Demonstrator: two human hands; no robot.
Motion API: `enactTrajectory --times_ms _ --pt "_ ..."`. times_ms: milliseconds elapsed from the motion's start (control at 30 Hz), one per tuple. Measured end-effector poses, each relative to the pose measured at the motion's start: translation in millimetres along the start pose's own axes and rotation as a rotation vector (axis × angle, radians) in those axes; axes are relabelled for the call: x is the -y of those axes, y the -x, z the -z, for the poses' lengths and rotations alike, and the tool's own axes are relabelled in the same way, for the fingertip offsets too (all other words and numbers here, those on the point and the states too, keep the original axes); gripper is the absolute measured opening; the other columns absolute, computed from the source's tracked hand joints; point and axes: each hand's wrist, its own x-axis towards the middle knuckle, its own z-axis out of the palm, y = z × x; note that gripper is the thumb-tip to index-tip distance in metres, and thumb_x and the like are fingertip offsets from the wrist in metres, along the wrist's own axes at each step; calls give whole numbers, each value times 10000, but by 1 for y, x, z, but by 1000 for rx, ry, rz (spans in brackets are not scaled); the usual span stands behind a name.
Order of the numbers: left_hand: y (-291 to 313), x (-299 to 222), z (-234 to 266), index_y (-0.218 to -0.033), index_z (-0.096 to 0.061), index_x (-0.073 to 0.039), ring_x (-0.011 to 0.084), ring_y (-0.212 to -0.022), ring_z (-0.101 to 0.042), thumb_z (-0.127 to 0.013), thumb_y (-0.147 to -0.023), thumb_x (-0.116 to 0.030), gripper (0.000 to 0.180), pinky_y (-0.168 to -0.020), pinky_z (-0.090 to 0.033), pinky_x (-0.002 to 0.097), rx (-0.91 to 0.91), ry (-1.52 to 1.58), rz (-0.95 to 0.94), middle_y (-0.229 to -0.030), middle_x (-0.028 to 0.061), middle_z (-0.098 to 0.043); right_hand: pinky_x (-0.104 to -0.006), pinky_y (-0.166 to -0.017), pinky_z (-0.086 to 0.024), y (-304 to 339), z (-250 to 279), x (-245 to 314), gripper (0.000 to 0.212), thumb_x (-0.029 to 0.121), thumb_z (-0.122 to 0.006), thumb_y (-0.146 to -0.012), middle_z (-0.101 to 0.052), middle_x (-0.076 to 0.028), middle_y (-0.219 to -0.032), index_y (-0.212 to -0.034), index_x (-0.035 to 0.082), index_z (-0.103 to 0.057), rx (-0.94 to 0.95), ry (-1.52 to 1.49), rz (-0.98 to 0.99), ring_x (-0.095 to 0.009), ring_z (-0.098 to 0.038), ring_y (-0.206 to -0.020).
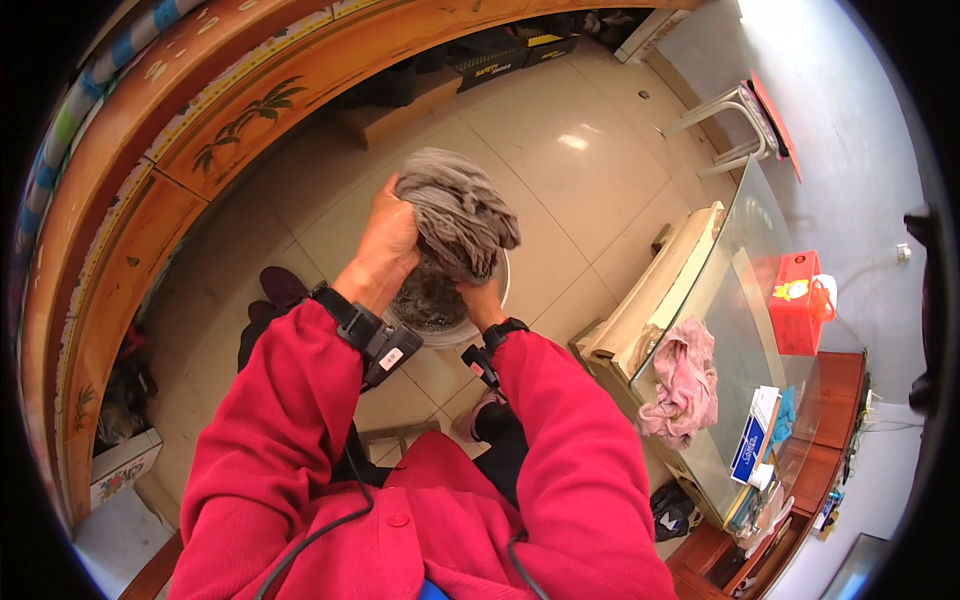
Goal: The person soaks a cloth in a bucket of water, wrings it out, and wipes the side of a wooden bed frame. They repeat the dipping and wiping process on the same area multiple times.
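A bunched grey-brown cloth [455, 205], wet-looking and folded, is held up over a white basin [506, 290] on the floor. My left hand [388, 240] grips the cloth's left side, its fingers partly hidden behind the folds. Lower down, my right hand [484, 300] is closed at the cloth's bottom end, with most of its fingers covered by the fabric. Dark, murky water [428, 300] shows in the basin beneath the cloth. Both wrists carry black straps with small devices.
At the right stands a glass-topped table [740, 240] bearing a crumpled pink cloth [682, 385], a red box [797, 300] and a blue-and-white box [756, 435]. A stool [740, 120] stands by the wall. An orange wooden bed frame [230, 120] curves along the left and far side.
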Motion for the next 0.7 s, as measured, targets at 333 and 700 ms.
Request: enactTrajectory --times_ms 333,700 --pt "-17 4 62 -1148 -619 -14 182 -950 -652 -631 -858 -23 290 -854 -537 335 104 -140 126 -1076 83 -677 -436 -731 -589 5 32 82 285 -22 -546 -898 -642 -132 -1110 -1175 31 -506 -12 -573 -120 -273 -664 -951" --pt "-19 4 67 -1205 -576 28 201 -1020 -636 -605 -912 -75 312 -902 -526 335 366 -182 276 -1156 127 -641 -265 -1009 -402 2 59 102 859 -163 -507 -730 -562 -126 -1313 -1505 110 -257 259 110 229 -229 -543 -1185"
